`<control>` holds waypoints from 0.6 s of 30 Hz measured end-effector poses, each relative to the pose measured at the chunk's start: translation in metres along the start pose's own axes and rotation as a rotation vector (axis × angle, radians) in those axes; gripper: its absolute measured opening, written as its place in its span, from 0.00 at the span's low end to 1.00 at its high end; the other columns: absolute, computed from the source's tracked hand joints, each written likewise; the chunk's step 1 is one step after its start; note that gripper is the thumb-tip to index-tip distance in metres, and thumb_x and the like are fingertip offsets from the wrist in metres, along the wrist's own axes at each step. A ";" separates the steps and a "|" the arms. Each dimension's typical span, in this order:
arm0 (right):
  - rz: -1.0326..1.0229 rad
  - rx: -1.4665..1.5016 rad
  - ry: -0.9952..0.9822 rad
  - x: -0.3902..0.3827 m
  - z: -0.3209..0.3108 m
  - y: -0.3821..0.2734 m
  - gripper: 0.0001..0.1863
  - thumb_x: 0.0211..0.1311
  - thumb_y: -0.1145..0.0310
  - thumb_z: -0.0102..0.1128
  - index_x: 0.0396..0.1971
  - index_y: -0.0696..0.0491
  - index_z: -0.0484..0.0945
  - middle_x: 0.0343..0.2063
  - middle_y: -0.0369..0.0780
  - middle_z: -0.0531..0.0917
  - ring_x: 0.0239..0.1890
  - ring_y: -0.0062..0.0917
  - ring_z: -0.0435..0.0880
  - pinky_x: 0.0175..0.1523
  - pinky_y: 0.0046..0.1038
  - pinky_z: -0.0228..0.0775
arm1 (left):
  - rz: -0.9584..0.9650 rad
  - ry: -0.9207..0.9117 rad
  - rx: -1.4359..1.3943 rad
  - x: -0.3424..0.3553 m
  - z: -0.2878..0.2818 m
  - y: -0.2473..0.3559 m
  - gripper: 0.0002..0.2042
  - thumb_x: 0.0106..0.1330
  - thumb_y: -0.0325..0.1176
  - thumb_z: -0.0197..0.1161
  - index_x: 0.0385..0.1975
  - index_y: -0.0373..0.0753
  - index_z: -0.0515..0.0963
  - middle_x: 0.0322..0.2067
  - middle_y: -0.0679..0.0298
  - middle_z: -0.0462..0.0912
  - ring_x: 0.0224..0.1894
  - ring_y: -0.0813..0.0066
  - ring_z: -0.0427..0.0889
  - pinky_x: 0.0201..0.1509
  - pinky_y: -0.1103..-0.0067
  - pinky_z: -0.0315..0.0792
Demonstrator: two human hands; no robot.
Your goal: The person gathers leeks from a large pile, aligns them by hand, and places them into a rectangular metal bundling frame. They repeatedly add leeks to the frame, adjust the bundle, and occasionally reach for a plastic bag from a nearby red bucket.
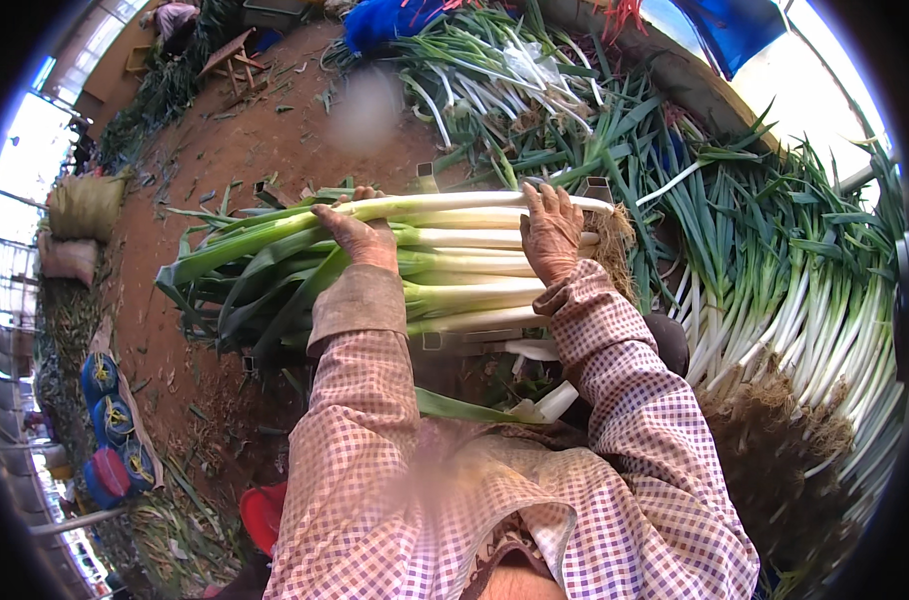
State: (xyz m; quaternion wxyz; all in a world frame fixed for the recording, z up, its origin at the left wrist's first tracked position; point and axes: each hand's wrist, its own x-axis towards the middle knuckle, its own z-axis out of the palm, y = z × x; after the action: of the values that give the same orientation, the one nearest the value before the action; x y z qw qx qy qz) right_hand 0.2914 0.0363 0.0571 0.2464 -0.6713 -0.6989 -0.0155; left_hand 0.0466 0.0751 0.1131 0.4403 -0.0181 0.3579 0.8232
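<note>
A bundle of long leeks (455,265) lies sideways in front of me, white stalks and roots to the right, green leaves to the left. My left hand (360,232) presses down on the bundle where white turns to green, fingers curled over the top stalk. Flat on the white stalks near the root end lies my right hand (552,232), fingers spread. The bundle sits in a metal frame (597,186) whose upright posts show behind it. Both sleeves are checked cloth.
A big heap of leeks (795,300) with roots toward me fills the right side. More leeks (495,90) lie at the back. Bare earth floor (245,150) with leaf scraps spreads left. Blue spools of twine (110,420) sit at lower left, a red object (263,512) by my knee.
</note>
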 end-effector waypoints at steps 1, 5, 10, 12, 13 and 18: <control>-0.018 0.011 -0.001 0.002 0.009 0.005 0.21 0.60 0.65 0.53 0.55 0.41 0.71 0.56 0.40 0.72 0.63 0.39 0.63 0.65 0.46 0.47 | -0.072 0.006 -0.018 0.035 -0.027 -0.014 0.30 0.63 0.67 0.45 0.40 0.41 0.60 0.32 0.57 0.72 0.35 0.63 0.74 0.43 0.67 0.74; -0.008 0.071 -0.061 0.011 0.024 0.021 0.17 0.62 0.70 0.50 0.50 0.41 0.73 0.48 0.40 0.76 0.58 0.36 0.69 0.62 0.44 0.50 | -0.325 -0.014 0.253 0.031 -0.043 -0.028 0.35 0.65 0.60 0.49 0.61 0.36 0.58 0.58 0.51 0.65 0.55 0.55 0.70 0.61 0.58 0.65; -0.022 0.047 -0.013 -0.012 0.057 0.025 0.13 0.58 0.70 0.56 0.45 0.45 0.76 0.41 0.36 0.78 0.49 0.32 0.74 0.54 0.42 0.59 | -0.487 -0.182 0.763 -0.005 -0.042 0.003 0.34 0.69 0.51 0.50 0.65 0.34 0.52 0.65 0.43 0.54 0.67 0.52 0.59 0.65 0.58 0.61; 0.003 0.094 -0.035 -0.007 0.059 0.029 0.14 0.57 0.69 0.57 0.45 0.44 0.76 0.40 0.36 0.78 0.48 0.32 0.74 0.54 0.41 0.59 | -0.506 -0.250 1.052 -0.029 -0.028 0.027 0.27 0.70 0.46 0.50 0.61 0.32 0.61 0.55 0.44 0.69 0.57 0.54 0.72 0.59 0.64 0.68; 0.002 0.092 -0.092 -0.002 0.052 0.027 0.14 0.57 0.69 0.58 0.45 0.44 0.77 0.40 0.35 0.79 0.48 0.32 0.74 0.54 0.39 0.60 | -0.528 -0.357 1.181 -0.038 -0.021 0.042 0.26 0.70 0.45 0.51 0.59 0.32 0.63 0.52 0.46 0.73 0.54 0.56 0.75 0.57 0.66 0.70; 0.051 0.128 -0.344 0.002 0.031 0.035 0.18 0.54 0.64 0.56 0.47 0.43 0.78 0.43 0.37 0.79 0.50 0.35 0.73 0.57 0.38 0.59 | 1.265 -1.097 2.144 0.001 -0.018 0.051 0.21 0.62 0.45 0.60 0.50 0.39 0.76 0.46 0.59 0.80 0.49 0.66 0.77 0.61 0.69 0.65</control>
State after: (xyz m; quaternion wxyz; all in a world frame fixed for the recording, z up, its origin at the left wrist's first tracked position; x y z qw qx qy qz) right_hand 0.3143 0.0522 0.0194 0.1656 -0.6647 -0.7129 0.1502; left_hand 0.0036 0.0471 0.1288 -0.1273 0.8228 0.5441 0.1036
